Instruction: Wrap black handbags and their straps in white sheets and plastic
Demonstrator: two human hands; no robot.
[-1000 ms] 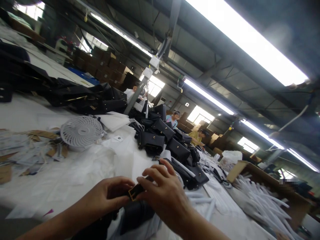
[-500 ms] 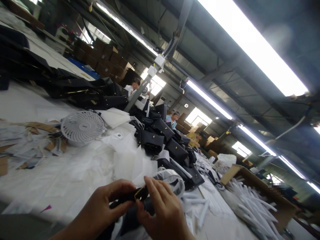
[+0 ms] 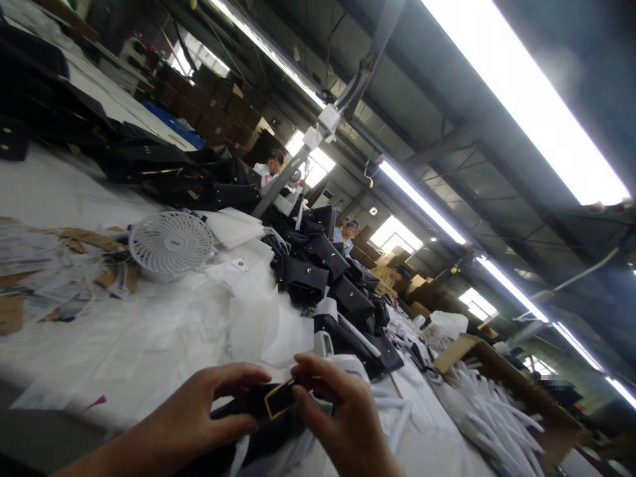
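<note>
My left hand [image 3: 199, 414] grips a black bag strap [image 3: 251, 404] near the bottom of the view, thumb on top. My right hand [image 3: 335, 414] pinches the gold rectangular buckle [image 3: 279, 400] at the end of that strap, fingers curled round it. Below both hands lies a black bag [image 3: 268, 440] partly wrapped in white tissue. The bag's lower part is cut off by the frame edge.
A white table [image 3: 59, 199] carries a small white fan [image 3: 170, 244], cardboard scraps [image 3: 74, 242], white tissue sheets [image 3: 258, 318] and a heap of black bags [image 3: 318, 271]. A cardboard box [image 3: 501, 384] of white rolls stands right. Three people work further back.
The view has tilted and the hands sit lower in it. My right hand's fingers moved off the top of the buckle to pinch its right end, so the gold frame shows fully.
</note>
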